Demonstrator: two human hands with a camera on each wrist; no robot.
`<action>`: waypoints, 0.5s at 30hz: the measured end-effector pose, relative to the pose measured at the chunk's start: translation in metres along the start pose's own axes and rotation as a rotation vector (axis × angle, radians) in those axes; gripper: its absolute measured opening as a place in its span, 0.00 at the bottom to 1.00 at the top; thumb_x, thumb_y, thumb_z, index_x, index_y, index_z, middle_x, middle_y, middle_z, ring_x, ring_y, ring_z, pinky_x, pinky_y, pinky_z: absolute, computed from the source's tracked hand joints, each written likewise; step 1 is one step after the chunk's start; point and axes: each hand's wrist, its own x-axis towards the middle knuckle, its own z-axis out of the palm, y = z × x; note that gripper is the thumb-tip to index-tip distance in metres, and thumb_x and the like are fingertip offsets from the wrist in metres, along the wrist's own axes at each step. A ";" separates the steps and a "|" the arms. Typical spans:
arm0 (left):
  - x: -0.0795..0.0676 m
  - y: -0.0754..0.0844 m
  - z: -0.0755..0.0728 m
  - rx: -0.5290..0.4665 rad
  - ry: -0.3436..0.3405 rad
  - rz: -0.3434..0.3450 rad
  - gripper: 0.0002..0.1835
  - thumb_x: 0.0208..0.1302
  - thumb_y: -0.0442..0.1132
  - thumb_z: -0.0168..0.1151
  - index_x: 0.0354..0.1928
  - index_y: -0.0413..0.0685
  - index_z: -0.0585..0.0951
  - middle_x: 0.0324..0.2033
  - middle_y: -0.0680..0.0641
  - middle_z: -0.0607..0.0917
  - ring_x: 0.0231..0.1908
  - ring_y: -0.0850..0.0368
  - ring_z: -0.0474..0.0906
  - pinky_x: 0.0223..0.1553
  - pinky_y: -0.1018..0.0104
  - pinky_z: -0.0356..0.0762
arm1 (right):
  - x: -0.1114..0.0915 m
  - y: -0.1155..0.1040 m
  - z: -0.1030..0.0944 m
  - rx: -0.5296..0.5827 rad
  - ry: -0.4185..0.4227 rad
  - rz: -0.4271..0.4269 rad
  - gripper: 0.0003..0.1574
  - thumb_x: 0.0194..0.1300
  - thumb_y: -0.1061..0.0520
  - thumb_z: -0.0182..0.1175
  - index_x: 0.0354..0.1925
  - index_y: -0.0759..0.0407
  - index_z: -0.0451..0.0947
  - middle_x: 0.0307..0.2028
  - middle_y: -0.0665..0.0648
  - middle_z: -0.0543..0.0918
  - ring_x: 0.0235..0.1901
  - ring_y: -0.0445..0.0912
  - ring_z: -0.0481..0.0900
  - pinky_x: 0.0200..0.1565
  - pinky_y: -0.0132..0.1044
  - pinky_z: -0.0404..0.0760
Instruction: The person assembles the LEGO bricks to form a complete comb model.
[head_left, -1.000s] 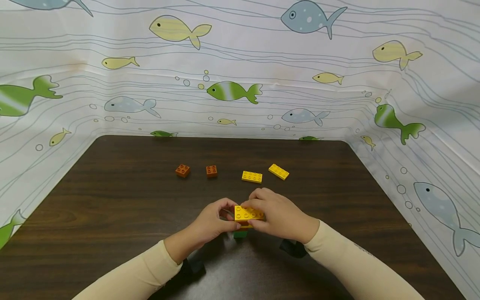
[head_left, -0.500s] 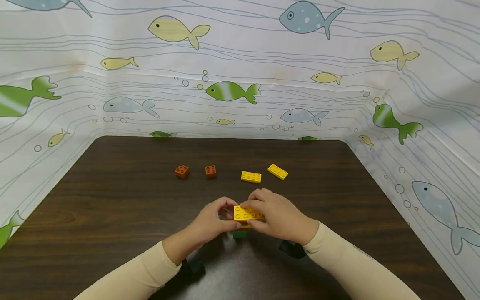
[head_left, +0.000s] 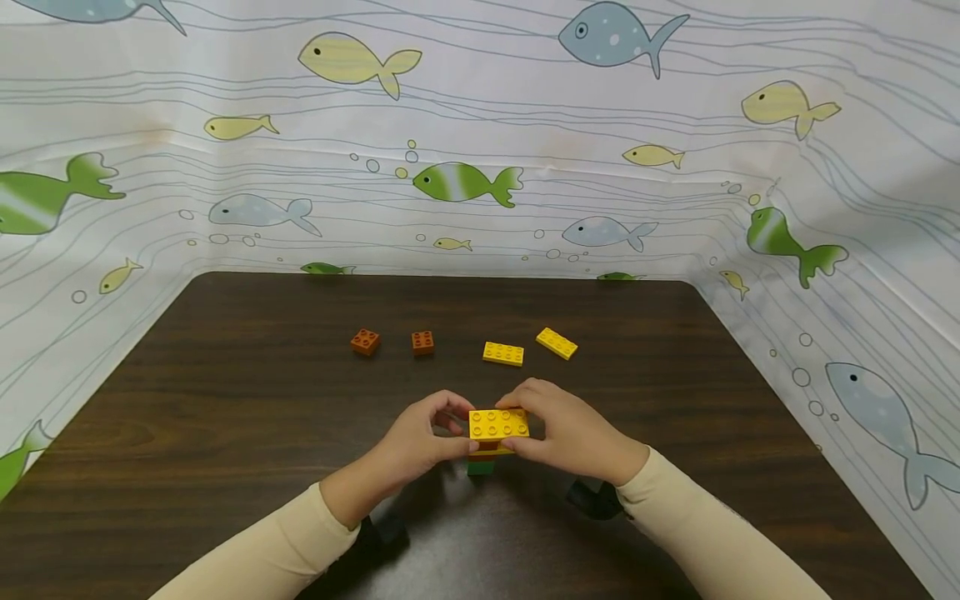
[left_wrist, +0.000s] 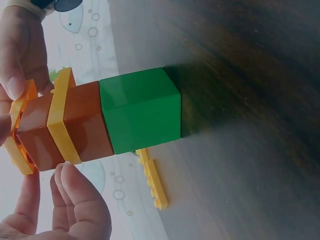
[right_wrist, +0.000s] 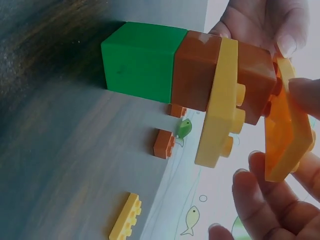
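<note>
A toy brick tower stands on the table, with a green brick [left_wrist: 140, 110] at its base. Above come a brown brick [left_wrist: 87, 120], a yellow plate brick [right_wrist: 217, 110] jutting right, and a second brown brick [right_wrist: 255, 75]. The top yellow plate brick [head_left: 498, 424] tilts over this brown brick, whose studs show in a gap beneath. My right hand [head_left: 573, 429] pinches the top plate's right part between thumb and fingers. My left hand [head_left: 420, 437] holds the tower's upper left side, its fingertips at the lower yellow plate and the top plate's end.
Farther back on the dark wood table [head_left: 225, 400] lie two brown bricks, the left one [head_left: 365, 342] and the right one [head_left: 422, 342]. Two yellow plate bricks, a nearer one [head_left: 503, 353] and a farther one [head_left: 557, 342], lie right of them. A fish-patterned cloth [head_left: 480, 125] surrounds the table.
My right fingers have shifted right along the top plate, so more of its studs show. My left hand has moved slightly up. The loose bricks have stayed put.
</note>
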 end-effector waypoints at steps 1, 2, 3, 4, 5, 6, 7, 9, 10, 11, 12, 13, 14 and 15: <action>0.000 0.000 0.000 0.006 0.004 0.000 0.20 0.55 0.35 0.70 0.49 0.40 0.76 0.43 0.45 0.78 0.42 0.52 0.73 0.38 0.62 0.74 | -0.001 0.001 0.000 0.020 0.002 0.000 0.23 0.59 0.53 0.69 0.52 0.54 0.77 0.46 0.46 0.77 0.41 0.40 0.72 0.47 0.38 0.78; 0.001 -0.001 0.000 0.010 0.008 -0.001 0.20 0.55 0.35 0.70 0.49 0.40 0.76 0.43 0.46 0.78 0.42 0.52 0.73 0.38 0.62 0.74 | -0.001 0.001 0.000 0.041 0.004 0.001 0.23 0.59 0.53 0.69 0.51 0.54 0.77 0.45 0.46 0.77 0.41 0.40 0.72 0.47 0.39 0.78; 0.001 -0.001 0.000 0.017 0.012 0.002 0.20 0.54 0.36 0.70 0.48 0.41 0.76 0.43 0.46 0.79 0.42 0.52 0.73 0.37 0.62 0.74 | -0.001 0.002 0.001 0.054 0.006 0.001 0.22 0.59 0.53 0.69 0.51 0.54 0.77 0.45 0.46 0.77 0.41 0.40 0.72 0.47 0.40 0.78; 0.001 -0.001 0.000 0.027 0.016 0.007 0.19 0.54 0.36 0.70 0.48 0.41 0.77 0.43 0.46 0.79 0.42 0.52 0.73 0.37 0.62 0.74 | -0.001 0.002 0.000 0.066 0.007 0.002 0.22 0.59 0.54 0.69 0.51 0.54 0.77 0.45 0.46 0.77 0.41 0.41 0.73 0.47 0.41 0.78; 0.001 -0.001 0.000 0.039 0.020 0.013 0.19 0.54 0.36 0.70 0.48 0.42 0.77 0.43 0.46 0.79 0.42 0.52 0.73 0.37 0.62 0.73 | -0.001 0.002 0.000 0.076 0.006 0.004 0.22 0.59 0.54 0.69 0.51 0.54 0.77 0.45 0.47 0.77 0.41 0.41 0.73 0.47 0.42 0.78; 0.001 -0.001 0.000 0.051 0.023 0.019 0.19 0.54 0.36 0.71 0.47 0.42 0.77 0.44 0.46 0.79 0.42 0.52 0.73 0.37 0.62 0.73 | -0.001 0.002 0.000 0.082 0.004 0.004 0.22 0.59 0.54 0.68 0.51 0.54 0.77 0.45 0.47 0.77 0.41 0.41 0.72 0.47 0.42 0.78; 0.001 -0.001 0.000 0.063 0.026 0.027 0.19 0.54 0.37 0.71 0.47 0.43 0.78 0.44 0.46 0.79 0.41 0.53 0.74 0.36 0.62 0.73 | -0.001 0.002 0.000 0.083 0.004 0.004 0.22 0.59 0.54 0.68 0.51 0.54 0.77 0.45 0.47 0.77 0.41 0.41 0.72 0.47 0.42 0.78; 0.000 -0.001 -0.001 0.084 0.029 0.043 0.18 0.54 0.37 0.71 0.46 0.43 0.78 0.45 0.46 0.79 0.41 0.53 0.74 0.36 0.62 0.73 | -0.001 0.002 -0.001 0.083 0.000 0.006 0.22 0.59 0.54 0.68 0.52 0.55 0.78 0.45 0.47 0.77 0.41 0.41 0.72 0.47 0.42 0.78; 0.000 -0.001 -0.001 0.092 0.030 0.047 0.18 0.54 0.38 0.71 0.46 0.44 0.78 0.45 0.46 0.79 0.41 0.53 0.74 0.36 0.62 0.73 | -0.001 0.002 -0.001 0.084 -0.002 0.004 0.22 0.59 0.54 0.68 0.52 0.55 0.78 0.45 0.47 0.77 0.41 0.41 0.72 0.47 0.42 0.79; 0.000 -0.001 -0.001 0.096 0.032 0.046 0.18 0.54 0.38 0.71 0.46 0.44 0.79 0.45 0.47 0.79 0.41 0.53 0.74 0.36 0.62 0.73 | 0.000 0.002 -0.001 0.085 -0.003 0.002 0.22 0.60 0.53 0.68 0.52 0.55 0.78 0.45 0.47 0.77 0.41 0.41 0.72 0.47 0.42 0.79; 0.000 -0.001 -0.001 0.098 0.033 0.043 0.17 0.55 0.38 0.71 0.46 0.44 0.79 0.45 0.47 0.79 0.41 0.54 0.74 0.36 0.62 0.74 | 0.000 0.003 -0.001 0.082 -0.003 -0.002 0.22 0.60 0.53 0.68 0.52 0.55 0.78 0.45 0.46 0.77 0.41 0.40 0.72 0.47 0.42 0.79; 0.000 -0.001 -0.001 0.097 0.033 0.042 0.17 0.55 0.39 0.71 0.46 0.45 0.79 0.45 0.47 0.79 0.41 0.54 0.74 0.36 0.62 0.74 | 0.000 0.003 -0.001 0.082 -0.003 -0.003 0.21 0.60 0.53 0.68 0.52 0.55 0.78 0.45 0.46 0.77 0.41 0.40 0.72 0.47 0.41 0.79; 0.000 -0.002 -0.001 0.096 0.032 0.039 0.17 0.55 0.39 0.70 0.46 0.45 0.79 0.45 0.47 0.80 0.41 0.54 0.74 0.36 0.62 0.73 | 0.000 0.003 -0.001 0.083 -0.005 -0.004 0.21 0.60 0.53 0.68 0.52 0.55 0.79 0.44 0.46 0.77 0.40 0.40 0.72 0.46 0.41 0.79; 0.000 -0.002 -0.002 0.094 0.030 0.038 0.17 0.55 0.39 0.70 0.46 0.45 0.79 0.44 0.47 0.80 0.41 0.54 0.74 0.36 0.62 0.73 | 0.000 0.003 -0.001 0.084 -0.007 -0.006 0.21 0.60 0.53 0.68 0.52 0.55 0.79 0.44 0.46 0.77 0.40 0.40 0.72 0.46 0.41 0.79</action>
